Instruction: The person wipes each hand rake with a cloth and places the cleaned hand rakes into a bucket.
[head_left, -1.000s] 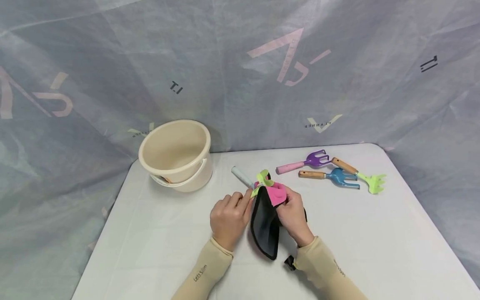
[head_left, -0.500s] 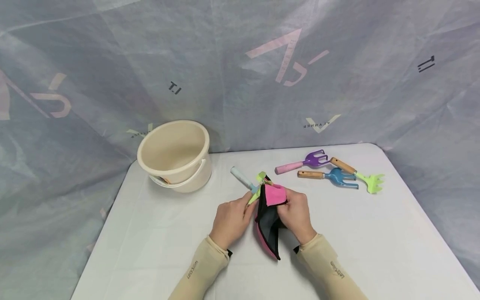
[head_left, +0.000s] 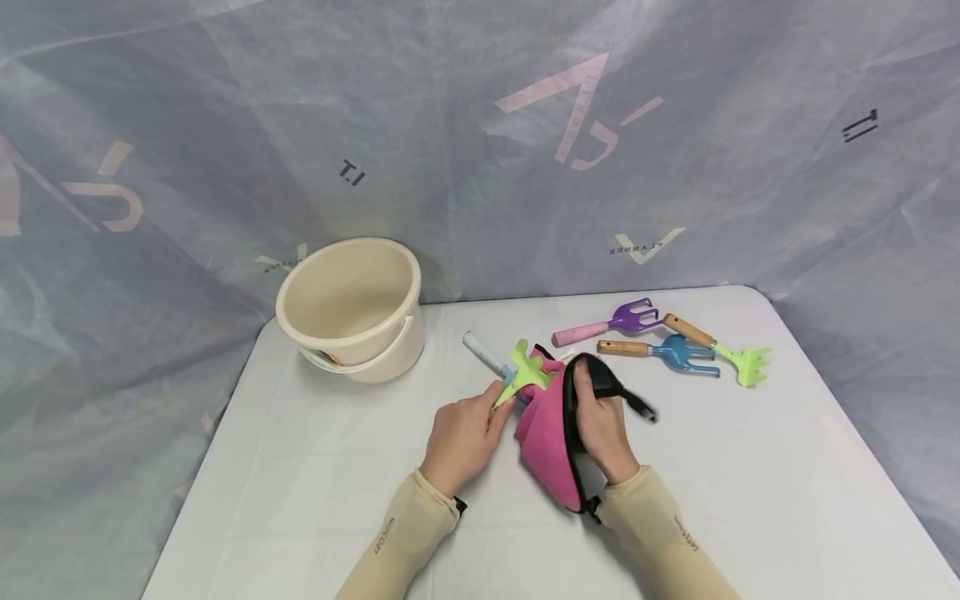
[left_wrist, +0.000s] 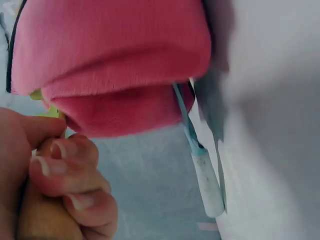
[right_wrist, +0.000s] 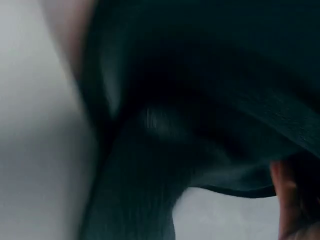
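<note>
My left hand (head_left: 463, 437) grips the wooden handle (left_wrist: 47, 217) of a small garden fork (head_left: 529, 372), whose light green pronged head lies against pink cloth. The right hand (head_left: 602, 427) holds a soft pink cloth piece (head_left: 549, 437) by its black-edged side, thumb on the black part. A dark lining (right_wrist: 210, 90) fills most of the right wrist view, which is blurred. From the cloth hangs a black strap end (head_left: 639, 406). Beneath the cloth lies a light blue tool (head_left: 486, 353), its pale handle on the table and its far end hidden.
A cream bucket (head_left: 397, 360) with its handle down stands at the back left. On the back right of the white table (head_left: 315, 500) lie a purple fork (head_left: 633, 317) with a pink handle, a blue fork (head_left: 681, 355) and a light green rake (head_left: 748, 367). A grey curtain (head_left: 480, 150) hangs behind.
The right hand has turned the cloth so its pink outside faces up instead of the dark lining. The fork's green head shows more. The left hand has shifted slightly towards me.
</note>
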